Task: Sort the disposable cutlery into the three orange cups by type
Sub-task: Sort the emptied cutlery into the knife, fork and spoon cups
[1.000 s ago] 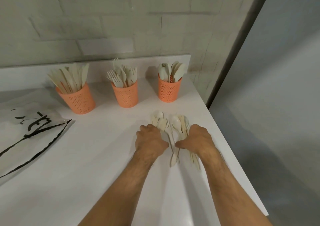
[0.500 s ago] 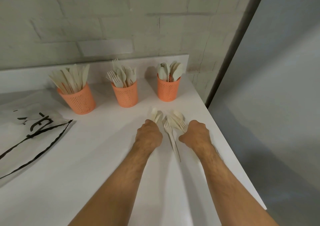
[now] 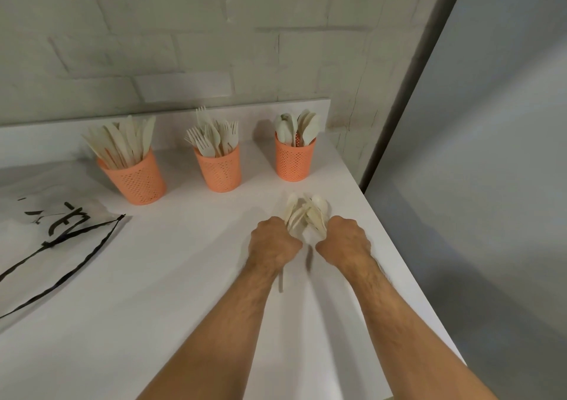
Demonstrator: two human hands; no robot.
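1. Nearest, both fists sit close together near the tabletop's (image 3: 92, 323) right edge. The left hand (image 3: 273, 243) and right hand (image 3: 345, 240) each curl their fingers round a bunch of loose cutlery (image 3: 306, 212).
2. The pale heads fan out just beyond the knuckles; the handles are hidden in the fists.
3. A white bag (image 3: 46, 234) with black cord lies at the left edge.
4. Along the back edge stand three orange cups: knife cup (image 3: 135, 178) left, fork cup (image 3: 219, 169) middle, spoon cup (image 3: 294, 162) right.
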